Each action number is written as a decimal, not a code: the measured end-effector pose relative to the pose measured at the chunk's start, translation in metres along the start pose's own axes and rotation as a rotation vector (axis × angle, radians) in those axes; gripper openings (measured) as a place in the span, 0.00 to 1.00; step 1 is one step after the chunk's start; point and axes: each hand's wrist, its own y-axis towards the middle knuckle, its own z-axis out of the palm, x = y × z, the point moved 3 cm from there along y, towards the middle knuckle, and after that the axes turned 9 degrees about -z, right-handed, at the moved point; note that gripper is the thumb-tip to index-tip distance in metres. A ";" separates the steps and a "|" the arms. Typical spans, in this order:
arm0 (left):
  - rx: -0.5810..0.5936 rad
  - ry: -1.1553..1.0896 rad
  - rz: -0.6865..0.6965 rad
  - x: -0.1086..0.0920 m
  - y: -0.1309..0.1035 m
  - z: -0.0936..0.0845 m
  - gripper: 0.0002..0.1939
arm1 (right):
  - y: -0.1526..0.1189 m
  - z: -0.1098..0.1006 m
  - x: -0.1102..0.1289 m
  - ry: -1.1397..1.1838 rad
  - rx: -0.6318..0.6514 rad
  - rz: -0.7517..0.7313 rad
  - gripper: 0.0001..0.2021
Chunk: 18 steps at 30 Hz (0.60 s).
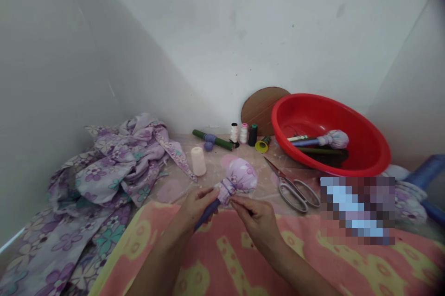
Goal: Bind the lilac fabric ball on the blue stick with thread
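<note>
A stick wrapped in blue [206, 216] carries a round head of purple floral cloth [242, 175], tied at its neck with blue cord [227, 186]. My left hand [201, 205] is closed round the stick just below the cloth. Beside the tied neck, the fingers of my right hand [253, 215] are pinched together at the cloth's lower edge; whatever they hold is too small to make out. The round head points up and away from me.
Open scissors [292, 189] lie right of the hands. Behind stand thread spools [244, 133], a white cone [198, 161] and a green stick [222, 142]. A red basin [330, 106] is at the right, crumpled floral cloth [139, 157] at the left. A patterned cloth [208, 259] lies in front.
</note>
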 end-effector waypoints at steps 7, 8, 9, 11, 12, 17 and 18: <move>-0.039 0.018 -0.007 0.000 -0.001 0.000 0.17 | 0.002 0.002 0.001 0.026 0.017 0.038 0.10; -0.045 0.024 -0.008 0.000 -0.002 -0.001 0.17 | 0.002 0.002 0.000 0.030 0.019 0.046 0.11; -0.048 0.029 -0.010 0.000 -0.002 -0.001 0.17 | 0.002 0.003 0.000 0.030 0.021 0.052 0.11; -0.034 0.036 -0.007 0.002 -0.002 -0.001 0.17 | 0.002 0.004 -0.002 0.026 0.020 0.058 0.10; -0.024 0.037 -0.003 0.003 -0.001 0.000 0.17 | 0.001 0.004 -0.002 0.021 0.014 0.060 0.10; -0.004 0.017 -0.002 0.007 0.000 0.003 0.18 | -0.003 0.006 -0.005 -0.024 -0.023 0.069 0.09; 0.000 0.006 -0.014 0.007 0.000 0.004 0.18 | -0.004 0.006 -0.005 -0.034 -0.029 0.067 0.09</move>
